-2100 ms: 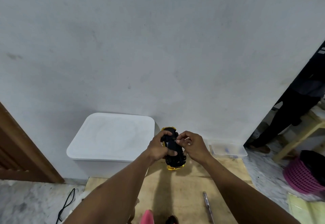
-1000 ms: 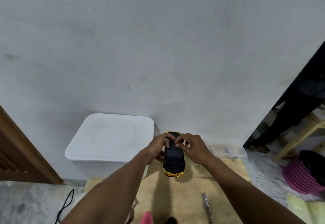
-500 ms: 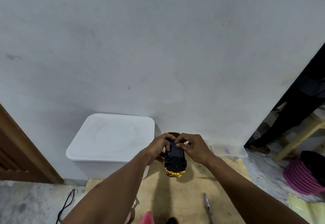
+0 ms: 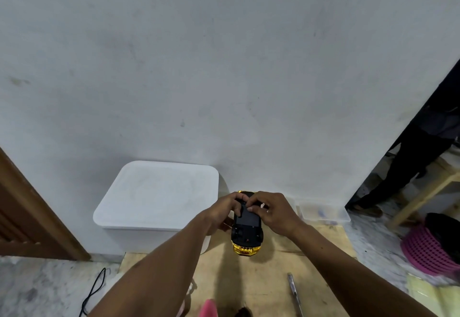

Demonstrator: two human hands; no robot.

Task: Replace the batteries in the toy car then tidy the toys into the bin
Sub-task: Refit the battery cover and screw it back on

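Observation:
A gold toy car (image 4: 246,237) is held upside down above the wooden table (image 4: 268,281), its black underside facing me. My left hand (image 4: 221,213) grips the car's far left side. My right hand (image 4: 272,213) rests on the far end of the underside, fingertips pressing near the battery cover. Both thumbs and fingers meet at the far end, hiding that part of the car. A white lidded bin (image 4: 156,197) stands to the left against the wall. A screwdriver (image 4: 293,294) lies on the table near my right forearm.
A small clear plastic box (image 4: 323,213) sits against the wall at the right. A pink object (image 4: 209,308) pokes in at the bottom edge. A black cable (image 4: 95,289) lies on the floor at left. A pink basket (image 4: 428,252) and a standing person (image 4: 410,162) are at far right.
The car has turned from tilted sideways to flat with its underside up. Both hands have shifted to its far end, and the car sits slightly lower.

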